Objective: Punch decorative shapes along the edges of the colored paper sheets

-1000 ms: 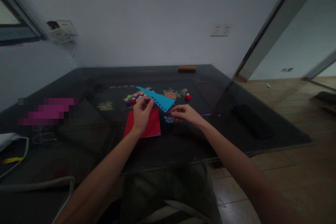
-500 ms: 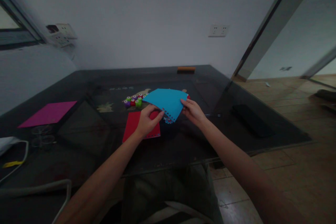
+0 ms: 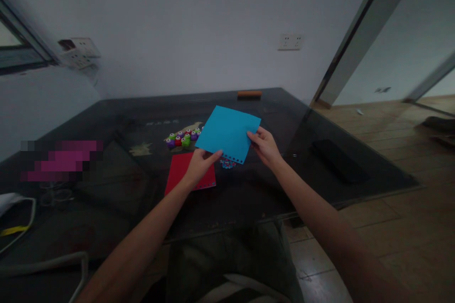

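1. The left hand [image 3: 201,166] pinched the near-left corner of the blue sheet [image 3: 227,132], thumb on top and fingers closed under it.
2. The right hand [image 3: 265,147] gripped the sheet's right edge in the same closed pinch, so the sheet hung tilted in the air between both hands, above the dark glass table [image 3: 106,189].
3. The sheet looked light, thin and floppy, likely craft foam or card; a row of punched holes along its near edge would probably tear easily, so the plain edges seemed the safer hold.
4. Below it lay a small pile of punched bits [image 3: 227,164] and a red sheet [image 3: 188,171], partly under the left hand.
5. Beyond stood a cluster of small coloured punches [image 3: 183,138]. No containers showed.
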